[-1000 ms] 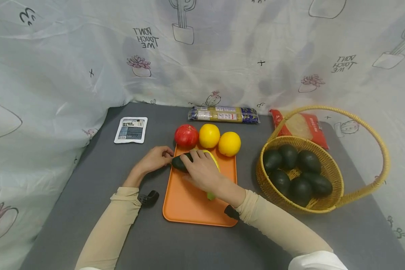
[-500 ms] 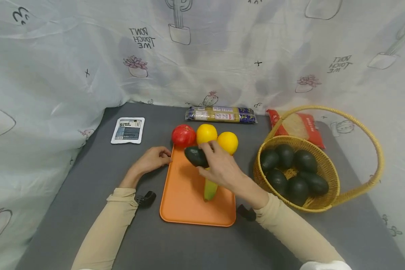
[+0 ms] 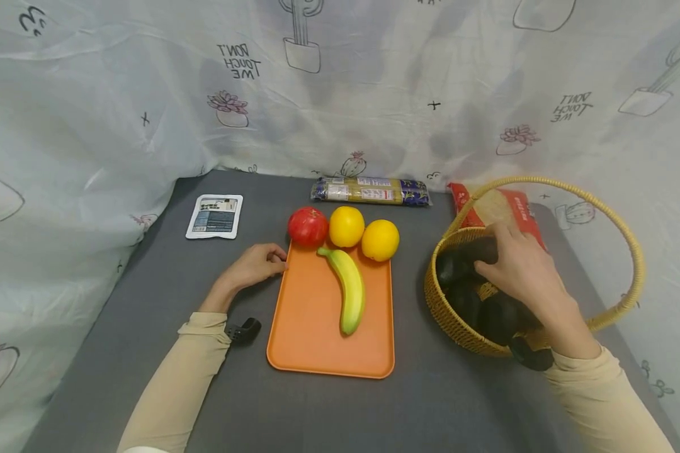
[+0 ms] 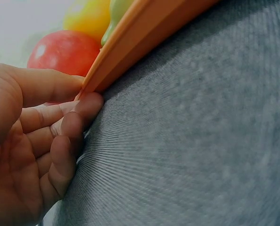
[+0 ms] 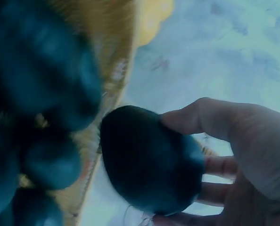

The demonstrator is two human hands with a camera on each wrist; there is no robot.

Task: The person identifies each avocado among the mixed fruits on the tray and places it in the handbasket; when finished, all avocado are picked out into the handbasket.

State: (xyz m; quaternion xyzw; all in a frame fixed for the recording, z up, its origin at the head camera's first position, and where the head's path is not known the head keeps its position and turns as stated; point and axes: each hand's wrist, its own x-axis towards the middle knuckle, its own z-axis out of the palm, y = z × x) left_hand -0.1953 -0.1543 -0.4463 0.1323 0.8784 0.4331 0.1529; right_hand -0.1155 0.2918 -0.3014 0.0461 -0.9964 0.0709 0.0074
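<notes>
My right hand (image 3: pixel 524 267) is over the wicker basket (image 3: pixel 459 327) and holds a dark green avocado (image 5: pixel 152 160) between thumb and fingers, clearest in the right wrist view. Several more avocados (image 3: pixel 501 318) lie in the basket, partly hidden by the hand. At the upper left edge of the orange tray (image 3: pixel 311 343), my left hand (image 3: pixel 255 267) pinches the rim, its thumb above and a finger against the underside in the left wrist view. A yellow banana (image 3: pixel 351 292) with a greenish tip lies on the tray.
A red pomegranate (image 3: pixel 308 226) and two yellow round fruits, one a yellow fruit (image 3: pixel 347 226) beside it, stand at the tray's far edge. Behind are a noodle packet (image 3: pixel 371 190) and a red bag (image 3: pixel 524 211). A white packet (image 3: pixel 214 217) lies left. The basket's tall handle (image 3: pixel 637 264) arches up.
My right hand has lifted the avocado off the tray and carried it right, over the basket. The banana is now fully uncovered. My left hand has stayed at the tray's rim.
</notes>
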